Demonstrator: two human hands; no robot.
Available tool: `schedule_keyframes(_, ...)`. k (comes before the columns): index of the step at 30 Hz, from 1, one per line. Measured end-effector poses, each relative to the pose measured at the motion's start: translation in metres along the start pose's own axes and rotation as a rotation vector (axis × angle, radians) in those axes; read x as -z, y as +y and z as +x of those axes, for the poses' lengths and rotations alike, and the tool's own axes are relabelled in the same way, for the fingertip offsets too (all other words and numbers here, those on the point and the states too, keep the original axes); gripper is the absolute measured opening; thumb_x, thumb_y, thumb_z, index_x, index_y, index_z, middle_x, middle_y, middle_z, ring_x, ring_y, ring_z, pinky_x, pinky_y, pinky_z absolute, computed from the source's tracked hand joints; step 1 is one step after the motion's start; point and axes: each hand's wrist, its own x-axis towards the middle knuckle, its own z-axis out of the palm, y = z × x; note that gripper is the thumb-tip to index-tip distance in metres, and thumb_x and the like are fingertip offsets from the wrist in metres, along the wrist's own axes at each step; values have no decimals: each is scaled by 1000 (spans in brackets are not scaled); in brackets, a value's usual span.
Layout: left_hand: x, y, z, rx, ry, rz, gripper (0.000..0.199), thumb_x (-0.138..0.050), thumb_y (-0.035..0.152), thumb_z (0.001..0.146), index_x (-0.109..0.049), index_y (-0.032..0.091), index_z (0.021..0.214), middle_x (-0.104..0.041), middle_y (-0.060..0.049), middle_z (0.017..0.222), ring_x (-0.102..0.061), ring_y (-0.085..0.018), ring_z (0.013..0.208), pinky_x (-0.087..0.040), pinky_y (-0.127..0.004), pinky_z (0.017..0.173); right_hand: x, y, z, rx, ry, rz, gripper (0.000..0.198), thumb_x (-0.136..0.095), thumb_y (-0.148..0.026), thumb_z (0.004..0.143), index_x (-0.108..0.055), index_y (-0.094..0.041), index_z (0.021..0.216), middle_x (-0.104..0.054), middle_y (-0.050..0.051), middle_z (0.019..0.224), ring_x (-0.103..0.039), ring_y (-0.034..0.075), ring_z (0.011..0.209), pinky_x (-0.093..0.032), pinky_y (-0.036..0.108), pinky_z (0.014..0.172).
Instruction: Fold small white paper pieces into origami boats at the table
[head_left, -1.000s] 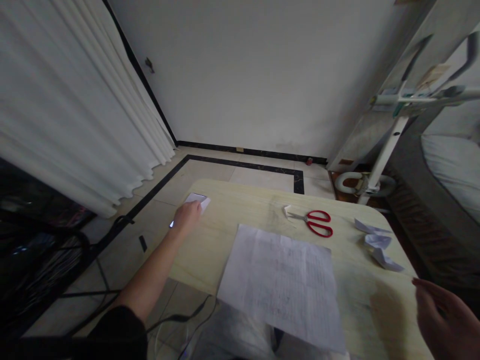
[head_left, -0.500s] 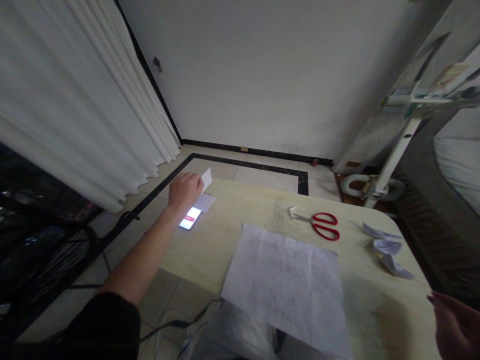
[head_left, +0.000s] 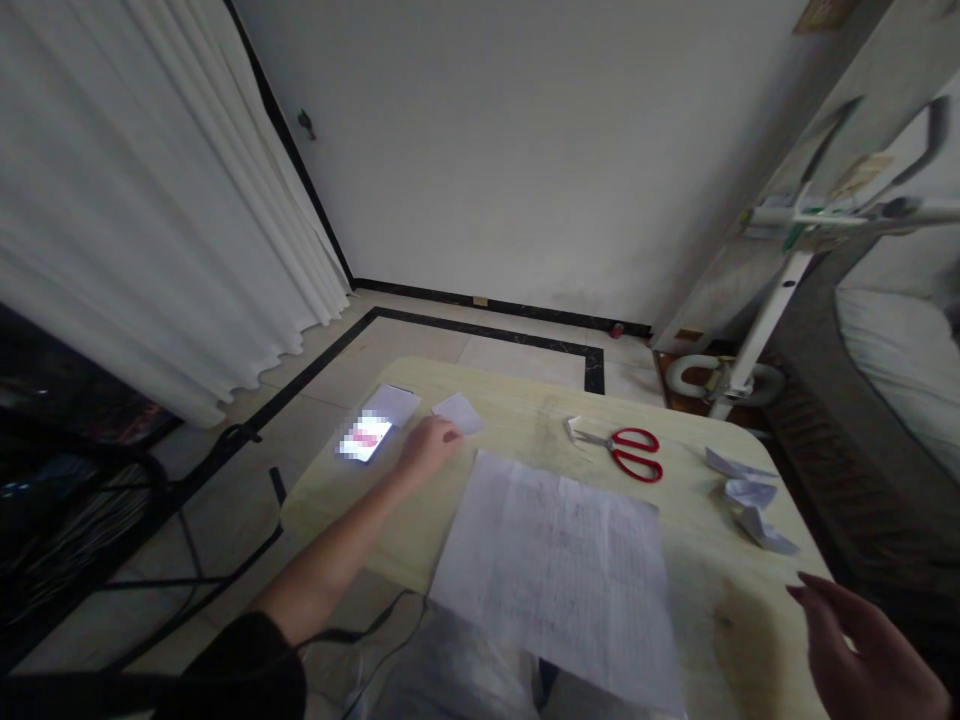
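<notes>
My left hand (head_left: pixel 429 445) is closed on the near edge of a small white sheet of paper (head_left: pixel 459 412), over the far left of the table. Left of it lies a phone (head_left: pixel 365 438) with a lit screen, touching another white paper piece (head_left: pixel 394 402). Above the table's right edge is my right hand (head_left: pixel 862 640), fingers loosely bent, a gap showing beside the thumb, and no object visible in it. A large creased printed sheet (head_left: pixel 559 575) lies between my hands. Beyond it are red-handled scissors (head_left: pixel 636 453), with a small paper scrap (head_left: pixel 573 428) at their tips.
Several folded paper pieces (head_left: pixel 752 493) sit on the table's right side. A dark cable (head_left: pixel 367 628) hangs near the front left edge. White curtains (head_left: pixel 165 200) stand at left, and a white exercise frame (head_left: pixel 772 310) at right. The wall rises behind the table.
My left hand has moved right and down from above the phone, carrying the small paper to the tabletop. My right hand has come further into view, and the view has shifted slightly.
</notes>
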Motion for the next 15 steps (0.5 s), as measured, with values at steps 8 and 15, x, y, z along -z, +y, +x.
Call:
schedule_keyframes(8, 20, 9, 8, 86, 38, -148, 20, -60, 31, 81, -71, 15, 77, -72, -9, 84, -65, -22, 82, -48, -31, 76, -3, -30, -3, -102, -60, 132, 39, -57, -48, 74, -71, -23, 100, -75, 9, 92, -68, 31, 92, -51, 39, 78)
schedule_keyframes(15, 74, 49, 1, 189, 328, -742, 31, -63, 44, 76, -63, 16, 88, -69, -4, 78, -63, -16, 66, -50, -27, 64, -14, -51, -7, -28, -39, 346, 40, -59, -47, 81, -68, -16, 105, -73, 13, 92, -68, 28, 86, -51, 38, 78)
